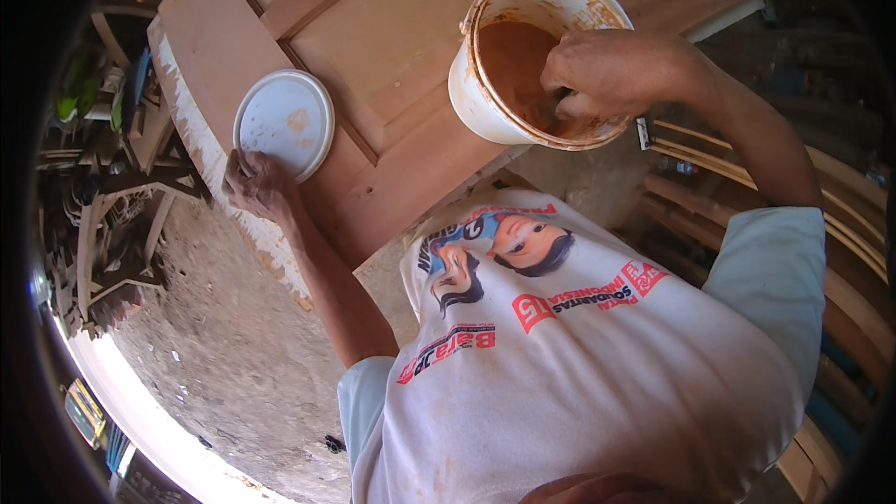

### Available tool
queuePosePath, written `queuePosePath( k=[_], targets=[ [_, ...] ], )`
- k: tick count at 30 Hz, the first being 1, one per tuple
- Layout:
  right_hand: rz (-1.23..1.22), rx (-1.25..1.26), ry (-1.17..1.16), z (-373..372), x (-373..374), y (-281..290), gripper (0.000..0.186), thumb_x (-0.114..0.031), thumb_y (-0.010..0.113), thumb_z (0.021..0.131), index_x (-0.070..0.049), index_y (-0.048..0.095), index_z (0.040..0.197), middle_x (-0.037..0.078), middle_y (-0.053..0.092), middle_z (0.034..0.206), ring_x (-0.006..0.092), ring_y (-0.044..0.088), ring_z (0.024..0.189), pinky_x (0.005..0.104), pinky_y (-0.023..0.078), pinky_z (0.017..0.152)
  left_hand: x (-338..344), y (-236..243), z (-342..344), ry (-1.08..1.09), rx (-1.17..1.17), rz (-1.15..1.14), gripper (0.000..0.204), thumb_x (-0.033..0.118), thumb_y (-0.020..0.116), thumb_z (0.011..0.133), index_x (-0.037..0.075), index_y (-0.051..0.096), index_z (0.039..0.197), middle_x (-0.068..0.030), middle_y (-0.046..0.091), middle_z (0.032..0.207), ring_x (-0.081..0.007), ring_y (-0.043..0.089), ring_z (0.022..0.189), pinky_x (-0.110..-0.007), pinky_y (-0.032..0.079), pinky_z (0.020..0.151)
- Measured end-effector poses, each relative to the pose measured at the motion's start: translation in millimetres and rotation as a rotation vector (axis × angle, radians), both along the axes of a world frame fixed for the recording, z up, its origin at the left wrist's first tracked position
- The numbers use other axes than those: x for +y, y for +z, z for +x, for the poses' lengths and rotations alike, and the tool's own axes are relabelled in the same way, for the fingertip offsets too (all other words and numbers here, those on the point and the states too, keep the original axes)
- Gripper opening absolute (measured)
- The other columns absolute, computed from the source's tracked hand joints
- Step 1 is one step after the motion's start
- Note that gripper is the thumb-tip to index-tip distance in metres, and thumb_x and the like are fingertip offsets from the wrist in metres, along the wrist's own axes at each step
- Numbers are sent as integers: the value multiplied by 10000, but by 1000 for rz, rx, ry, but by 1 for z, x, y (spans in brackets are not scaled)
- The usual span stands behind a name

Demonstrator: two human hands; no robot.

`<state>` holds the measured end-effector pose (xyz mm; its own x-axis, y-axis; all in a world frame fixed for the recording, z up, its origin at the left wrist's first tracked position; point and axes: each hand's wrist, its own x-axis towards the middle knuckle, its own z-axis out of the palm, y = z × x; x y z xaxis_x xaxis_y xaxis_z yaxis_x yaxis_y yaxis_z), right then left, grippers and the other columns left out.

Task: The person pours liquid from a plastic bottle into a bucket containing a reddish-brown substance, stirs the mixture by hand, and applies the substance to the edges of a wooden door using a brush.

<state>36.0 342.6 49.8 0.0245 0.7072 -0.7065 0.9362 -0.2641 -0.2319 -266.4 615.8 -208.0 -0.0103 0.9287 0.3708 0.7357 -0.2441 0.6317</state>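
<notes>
A white plastic bucket point(464, 93) stands tilted in view on the wooden panelled door point(401, 163), its rim and inner wall smeared with reddish-brown stuff. Inside lies a reddish-brown paste or powder point(511, 61). My right hand point(597, 70) reaches in over the right side of the rim, fingers curled down toward the contents; what they grip, if anything, is hidden. To the left, a round white lid point(285, 121) with a few brown smudges lies on the door. My left hand point(259, 189) is closed at the lid's near-left edge, fingers curled against it.
The door's pale, ragged left edge point(201, 121) runs beside the lid. Rough grey ground point(205, 317) lies below left. Wooden frames and offcuts point(121, 215) are heaped at the far left. Long timber strips point(784, 187) are stacked on the right, close to my right elbow.
</notes>
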Motion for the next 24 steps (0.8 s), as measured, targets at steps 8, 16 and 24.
queuePosePath(
  k=[8,16,24],
  targets=[
    [425,-228,250,9,-24,-43,118,-111,658,881,-18,723,845,178,749,874,359,748,897,465,582,806,-1,3,5,-8,-33,-56,377,227,622,959,63,729,1280,-224,631,1276,-388,597,1181,-519,516,999],
    [754,-448,275,27,-12,-43,66,-97,615,914,-55,665,904,132,723,948,337,723,957,471,555,829,-1,3,2,-7,-9,-7,368,213,629,961,51,730,1275,-227,643,1242,-389,610,1173,-516,519,1015],
    [329,-199,391,3,-19,-22,119,-93,628,868,-37,681,777,152,712,822,351,727,851,471,560,727,1,-1,1,-14,22,4,365,213,637,964,52,729,1278,-219,658,1219,-386,626,1153,-509,530,1000]
  ],
)
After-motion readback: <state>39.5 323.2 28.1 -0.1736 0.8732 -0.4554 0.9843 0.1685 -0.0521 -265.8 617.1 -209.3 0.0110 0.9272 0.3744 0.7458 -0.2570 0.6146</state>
